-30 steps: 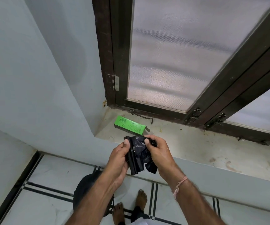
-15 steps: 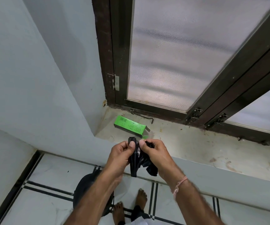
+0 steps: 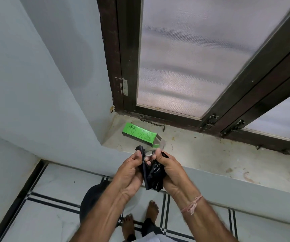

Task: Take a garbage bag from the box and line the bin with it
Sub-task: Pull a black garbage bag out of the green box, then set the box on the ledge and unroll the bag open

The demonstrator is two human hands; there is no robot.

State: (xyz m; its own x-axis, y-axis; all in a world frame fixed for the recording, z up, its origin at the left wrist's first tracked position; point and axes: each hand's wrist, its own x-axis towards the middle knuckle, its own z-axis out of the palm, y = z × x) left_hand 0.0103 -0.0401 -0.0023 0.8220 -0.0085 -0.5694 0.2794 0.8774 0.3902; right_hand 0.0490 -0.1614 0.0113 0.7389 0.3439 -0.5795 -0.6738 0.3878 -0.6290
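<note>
A folded black garbage bag hangs between my two hands in front of the window sill. My left hand pinches its left edge at the top, thumb pressed on the plastic. My right hand grips the crumpled right part. A thin whitish strip shows between my thumbs. The green box lies on the sill just beyond my hands, its right end flap open. The dark round bin stands on the floor below my left forearm, mostly hidden by it.
The stained sill runs to the right under a dark-framed window with a metal hook at its base. A grey wall closes the left side. My bare feet stand on white tiles with black lines.
The bag has been drawn narrower and its top edges pulled slightly apart between my thumbs. Both hands stay in nearly the same place.
</note>
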